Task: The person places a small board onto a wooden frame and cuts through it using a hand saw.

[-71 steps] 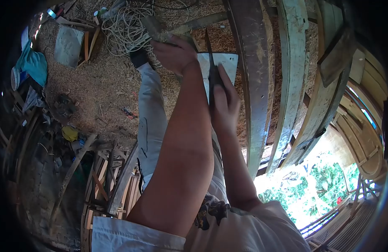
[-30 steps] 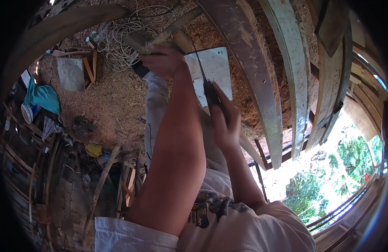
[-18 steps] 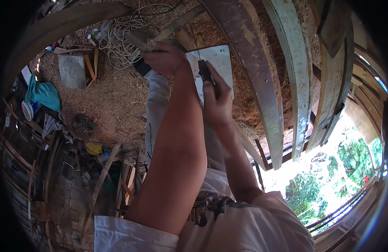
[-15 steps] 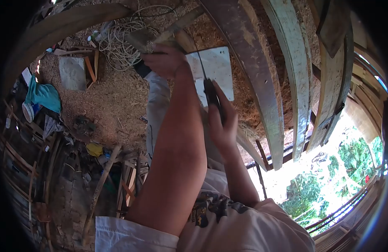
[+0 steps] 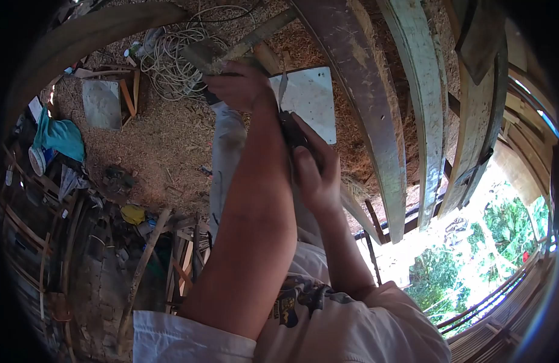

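Room between blade [image 5: 283,91] and brown plank [image 5: 367,91]; left forearm [image 5: 258,157] blocks left.

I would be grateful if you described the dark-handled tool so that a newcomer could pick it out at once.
From the brown plank curving down right of centre, look left to the white board. Across that board's left side in this view is the tool, gripped by the right hand. Its black handle and thin blade set it apart from the board and the plank.
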Demonstrator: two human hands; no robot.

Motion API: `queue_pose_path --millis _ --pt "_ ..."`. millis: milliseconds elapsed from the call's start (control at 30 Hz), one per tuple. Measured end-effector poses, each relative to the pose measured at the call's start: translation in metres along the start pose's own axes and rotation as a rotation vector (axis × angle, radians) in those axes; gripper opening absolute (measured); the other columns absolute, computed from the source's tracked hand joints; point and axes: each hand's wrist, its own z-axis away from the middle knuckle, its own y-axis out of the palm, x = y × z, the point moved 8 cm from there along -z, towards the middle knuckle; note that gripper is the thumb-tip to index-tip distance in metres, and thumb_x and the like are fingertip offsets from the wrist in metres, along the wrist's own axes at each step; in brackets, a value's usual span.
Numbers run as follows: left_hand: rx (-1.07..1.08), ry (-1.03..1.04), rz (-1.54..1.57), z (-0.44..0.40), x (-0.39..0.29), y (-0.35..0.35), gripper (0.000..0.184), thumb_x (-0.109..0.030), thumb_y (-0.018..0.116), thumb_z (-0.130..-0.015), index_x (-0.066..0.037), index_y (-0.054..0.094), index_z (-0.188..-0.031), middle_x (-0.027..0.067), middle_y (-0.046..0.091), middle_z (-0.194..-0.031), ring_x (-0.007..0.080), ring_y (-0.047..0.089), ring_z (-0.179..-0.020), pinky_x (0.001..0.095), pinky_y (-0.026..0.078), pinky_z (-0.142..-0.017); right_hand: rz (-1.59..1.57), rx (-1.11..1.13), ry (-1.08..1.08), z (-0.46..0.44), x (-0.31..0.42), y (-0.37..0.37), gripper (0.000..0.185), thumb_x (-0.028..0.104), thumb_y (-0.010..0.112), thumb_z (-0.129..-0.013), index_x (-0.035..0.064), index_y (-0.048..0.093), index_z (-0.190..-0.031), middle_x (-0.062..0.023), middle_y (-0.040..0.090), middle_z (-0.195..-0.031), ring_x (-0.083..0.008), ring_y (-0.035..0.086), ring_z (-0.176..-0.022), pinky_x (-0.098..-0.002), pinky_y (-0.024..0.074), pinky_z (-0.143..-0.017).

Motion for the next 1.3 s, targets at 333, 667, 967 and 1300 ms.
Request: queue_pose_path --millis 333,667,967,1300 --pt "0.0 0.003 -0.024 0.003 0.009 0.003 0.077 -0.053 0.033 -0.109 0.01 0.033 -0.153 0.0321 0.054 -0.131 0.051 0.062 -0.111 0.06 0.053 -0.091 0.167 -0.098 -0.016 -0.036 -0.018 -0.003 0.053 0.008 0.058 -0.099 -0.0035 0.054 -0.151 -0.0101 0.075 -0.1 -0.0082 0.056 -0.069 -0.0294 0.0492 -0.064" --pt "0.022 0.001 -0.006 0.005 0.003 0.003 0.076 -0.052 0.032 -0.11 0.01 0.032 -0.153 0.0323 0.055 -0.129 0.0508 0.061 -0.113 0.0589 0.053 -0.091 0.104 -0.125 -0.101 -0.03 -0.019 -0.003 0.058 0.009 0.054 -0.097 -0.0066 0.052 -0.152 -0.0157 0.075 -0.112 -0.0108 0.064 -0.083 -0.027 0.0521 -0.075" --pt "0.016 0.025 -0.007 0.002 0.002 0.006 0.075 -0.051 0.032 -0.11 0.01 0.031 -0.154 0.0318 0.055 -0.127 0.0505 0.061 -0.112 0.0591 0.053 -0.091 0.01 -0.139 -0.109 -0.017 -0.018 -0.011 0.053 0.004 0.051 -0.099 -0.0053 0.053 -0.152 -0.0106 0.072 -0.105 -0.0069 0.06 -0.083 -0.0233 0.0488 -0.075" --pt "0.05 -0.002 0.019 0.003 0.002 0.003 0.076 -0.05 0.033 -0.111 0.014 0.032 -0.151 0.039 0.052 -0.137 0.0541 0.058 -0.121 0.0612 0.051 -0.101 0.05 -0.11 -0.11 -0.017 -0.022 -0.01 0.054 0.006 0.052 -0.098 -0.0074 0.054 -0.15 -0.0139 0.076 -0.105 -0.0062 0.059 -0.078 -0.0254 0.0492 -0.069"
